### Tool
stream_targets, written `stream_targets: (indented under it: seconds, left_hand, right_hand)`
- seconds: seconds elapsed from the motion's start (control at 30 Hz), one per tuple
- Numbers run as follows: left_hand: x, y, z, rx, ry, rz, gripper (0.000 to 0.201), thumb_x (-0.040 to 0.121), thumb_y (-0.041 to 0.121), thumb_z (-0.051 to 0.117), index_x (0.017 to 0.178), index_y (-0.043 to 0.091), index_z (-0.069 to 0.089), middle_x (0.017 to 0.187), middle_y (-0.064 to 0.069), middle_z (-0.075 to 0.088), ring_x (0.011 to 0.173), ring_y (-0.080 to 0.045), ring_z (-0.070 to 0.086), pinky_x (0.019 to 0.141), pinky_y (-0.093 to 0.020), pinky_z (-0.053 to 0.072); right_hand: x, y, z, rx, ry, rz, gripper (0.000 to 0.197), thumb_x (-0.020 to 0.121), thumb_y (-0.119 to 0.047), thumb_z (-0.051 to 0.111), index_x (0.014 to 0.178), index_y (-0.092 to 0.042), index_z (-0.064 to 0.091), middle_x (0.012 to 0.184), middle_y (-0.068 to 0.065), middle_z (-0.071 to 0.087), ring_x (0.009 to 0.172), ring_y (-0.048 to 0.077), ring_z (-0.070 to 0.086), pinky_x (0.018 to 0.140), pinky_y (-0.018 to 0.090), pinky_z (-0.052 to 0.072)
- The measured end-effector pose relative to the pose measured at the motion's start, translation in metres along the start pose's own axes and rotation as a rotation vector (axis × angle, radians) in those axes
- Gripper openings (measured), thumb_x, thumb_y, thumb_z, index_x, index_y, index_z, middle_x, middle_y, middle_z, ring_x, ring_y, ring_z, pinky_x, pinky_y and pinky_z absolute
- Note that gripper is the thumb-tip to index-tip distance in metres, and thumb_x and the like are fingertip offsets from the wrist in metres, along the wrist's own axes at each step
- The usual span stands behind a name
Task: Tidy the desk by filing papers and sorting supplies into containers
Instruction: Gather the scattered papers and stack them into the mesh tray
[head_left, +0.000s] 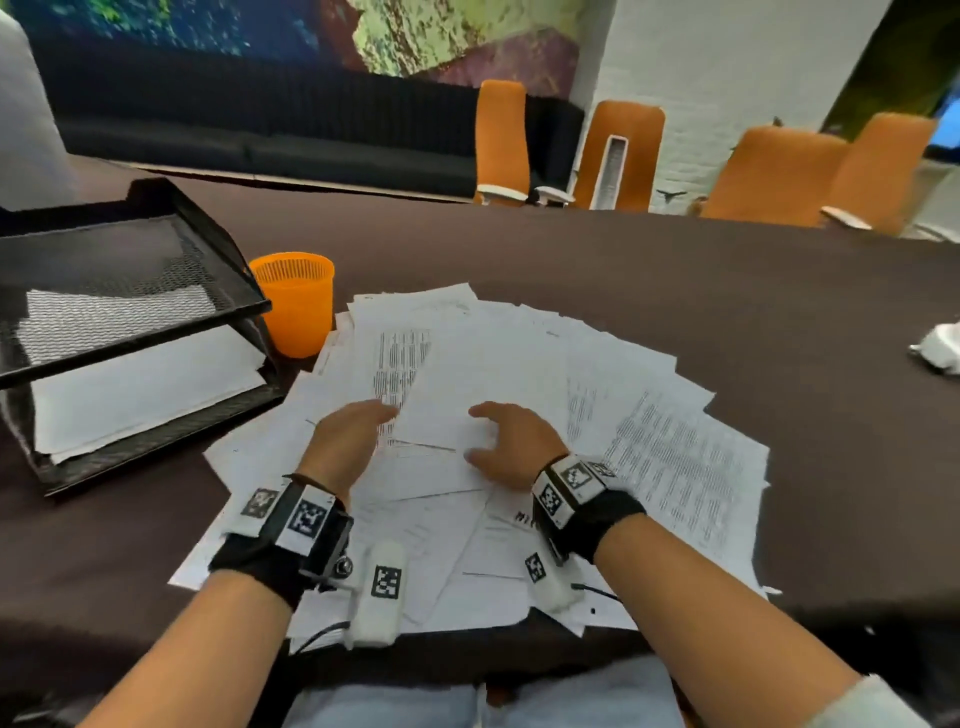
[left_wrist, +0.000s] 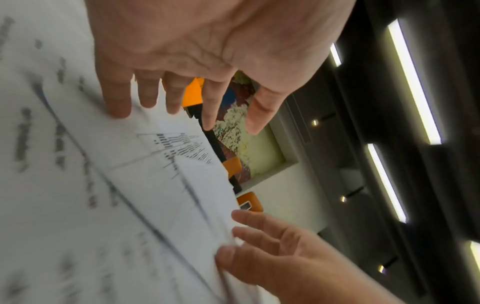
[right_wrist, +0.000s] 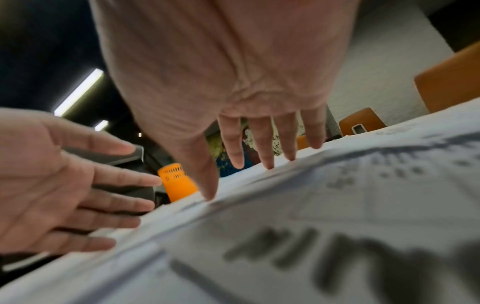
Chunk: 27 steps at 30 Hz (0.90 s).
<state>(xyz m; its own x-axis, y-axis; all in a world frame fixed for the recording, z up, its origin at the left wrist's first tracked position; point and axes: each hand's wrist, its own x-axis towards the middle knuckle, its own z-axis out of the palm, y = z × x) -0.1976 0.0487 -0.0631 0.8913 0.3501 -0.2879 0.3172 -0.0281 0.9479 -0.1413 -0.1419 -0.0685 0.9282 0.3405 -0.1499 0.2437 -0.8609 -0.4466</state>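
The dark table (head_left: 623, 291) carries a wide, overlapping spread of printed papers (head_left: 519, 374), their text too blurred to read. At its left a black mesh tray (head_left: 130, 332) holds filed sheets, partly hiding the orange cup (head_left: 298, 304). The left hand (head_left: 345, 439) and right hand (head_left: 511, 441) rest on the papers, fingers spread, fingertips (right_wrist: 269, 164) touching paper.

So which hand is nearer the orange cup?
Left. The left hand rests on the papers below the orange cup; the right hand lies farther right.
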Motion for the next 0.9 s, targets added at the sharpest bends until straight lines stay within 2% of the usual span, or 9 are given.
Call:
stream_targets:
  seconds: [0.07, 0.2, 0.37, 0.53, 0.63, 0.7, 0.73, 0.8, 0.9]
  left_hand:
    - [0.011, -0.01, 0.015, 0.153, 0.008, -0.003, 0.051, 0.092, 0.029, 0.06, 0.139, 0.01, 0.05, 0.151, -0.01, 0.041, 0.139, -0.029, 0.037, 0.111, -0.041, 0.032]
    - [0.023, -0.023, 0.014, 0.414, 0.166, -0.068, 0.085, 0.084, 0.041, 0.067, 0.153, 0.019, 0.023, 0.163, -0.008, 0.01, 0.149, -0.028, 0.009, 0.12, -0.049, 0.015]
    - [0.033, -0.023, -0.003, 0.291, 0.217, -0.01, 0.086, 0.086, 0.029, 0.07, 0.153, 0.009, 0.021, 0.157, -0.012, 0.029, 0.143, -0.03, 0.029, 0.115, -0.041, 0.028]
    - [0.031, -0.022, -0.005, 0.276, 0.191, 0.035, 0.083, 0.088, 0.02, 0.07, 0.153, 0.006, 0.022, 0.157, -0.013, 0.03, 0.142, -0.027, 0.033, 0.111, -0.035, 0.03]
    - [0.029, -0.024, -0.005, 0.346, 0.135, 0.037, 0.093, 0.081, 0.016, 0.078, 0.154, 0.008, 0.022, 0.156, -0.013, 0.031, 0.142, -0.027, 0.033, 0.111, -0.037, 0.032]
    - [0.027, -0.023, -0.003, 0.367, 0.127, 0.06, 0.091, 0.079, 0.01, 0.079, 0.152, 0.008, 0.026, 0.154, -0.013, 0.037, 0.14, -0.027, 0.037, 0.11, -0.035, 0.035]
    - [0.027, -0.024, -0.002, 0.372, 0.133, 0.075, 0.085, 0.08, 0.007, 0.077, 0.15, 0.007, 0.031, 0.15, -0.013, 0.042, 0.137, -0.028, 0.041, 0.106, -0.033, 0.036]
    - [0.024, -0.024, 0.001, 0.369, 0.138, 0.104, 0.068, 0.083, 0.003, 0.073, 0.143, 0.005, 0.042, 0.138, -0.01, 0.053, 0.128, -0.029, 0.05, 0.096, -0.028, 0.038]
    - [0.021, -0.024, 0.002, 0.398, 0.103, 0.1, 0.055, 0.084, 0.004, 0.072, 0.135, 0.006, 0.051, 0.124, 0.004, 0.055, 0.121, -0.029, 0.055, 0.098, -0.029, 0.041]
  right_hand:
    - [0.003, 0.007, 0.005, -0.132, -0.089, -0.024, 0.067, 0.09, -0.035, 0.063, 0.15, -0.026, 0.035, 0.158, 0.001, 0.03, 0.147, 0.023, 0.024, 0.118, 0.038, 0.025]
    - [0.008, 0.013, 0.009, -0.283, -0.045, -0.076, 0.054, 0.093, -0.024, 0.054, 0.145, -0.027, 0.042, 0.146, 0.001, 0.046, 0.132, 0.025, 0.046, 0.108, 0.034, 0.038]
    - [0.007, 0.006, 0.016, -0.337, -0.009, -0.173, 0.04, 0.091, -0.012, 0.049, 0.125, -0.026, 0.065, 0.123, 0.002, 0.066, 0.109, 0.026, 0.06, 0.09, 0.033, 0.049]
    - [-0.002, -0.006, 0.028, -0.253, 0.019, -0.359, 0.034, 0.093, -0.024, 0.05, 0.12, -0.036, 0.068, 0.126, -0.003, 0.066, 0.124, 0.023, 0.052, 0.112, 0.041, 0.03]
    - [-0.014, -0.005, 0.025, -0.108, 0.016, -0.176, 0.038, 0.088, -0.056, 0.057, 0.117, -0.034, 0.066, 0.141, -0.009, 0.053, 0.134, 0.016, 0.043, 0.118, 0.043, 0.019]
    - [-0.015, 0.002, 0.012, 0.197, 0.276, 0.079, 0.051, 0.08, -0.066, 0.06, 0.117, -0.03, 0.064, 0.14, -0.007, 0.053, 0.129, 0.017, 0.047, 0.112, 0.04, 0.033]
    - [-0.012, 0.007, 0.004, 0.35, 0.371, 0.199, 0.055, 0.081, -0.063, 0.062, 0.122, -0.026, 0.06, 0.139, -0.003, 0.053, 0.127, 0.019, 0.05, 0.107, 0.036, 0.039]
    - [-0.006, 0.015, -0.009, 0.581, 0.336, 0.387, 0.066, 0.086, -0.05, 0.066, 0.139, -0.015, 0.047, 0.145, 0.005, 0.047, 0.129, 0.025, 0.048, 0.102, 0.031, 0.039]
    - [0.005, 0.017, -0.012, 0.736, 0.239, 0.462, 0.075, 0.085, -0.035, 0.072, 0.144, -0.006, 0.035, 0.141, 0.008, 0.046, 0.129, 0.028, 0.048, 0.092, 0.026, 0.037]
